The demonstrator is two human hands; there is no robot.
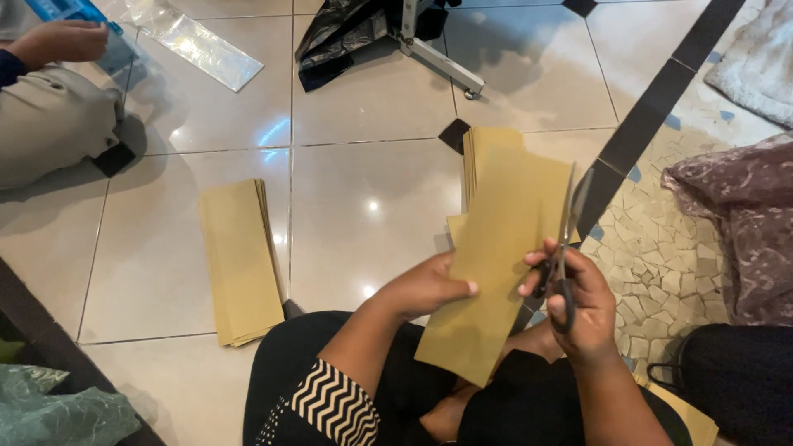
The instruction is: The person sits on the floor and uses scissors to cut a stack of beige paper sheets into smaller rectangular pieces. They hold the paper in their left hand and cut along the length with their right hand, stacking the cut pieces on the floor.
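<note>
At centre frame, above my lap, I am holding a tan paper strip (496, 264) whose long axis is running from lower left to upper right, its far end pointing away from me toward the tiled floor (372, 206). My left hand (425, 285) is pinching the strip's left edge, thumb lying on top and fingers curling beneath, wrist coming up from below. My right hand (578, 301) is gripping a pair of scissors (566, 239), fingers closing through the dark handle loops; the metal blades are standing slightly parted and pointing away from me along the strip's right edge. The strip is looking flat, matte and stiff, a long rectangle with clean corners. Behind it, a stack of like strips (487, 157) is lying on the glossy cream tiles, and a second stack (239, 260) is lying well apart to the left. At upper left, another person's hand (62, 41) is resting on a blue packet (78, 12).
</note>
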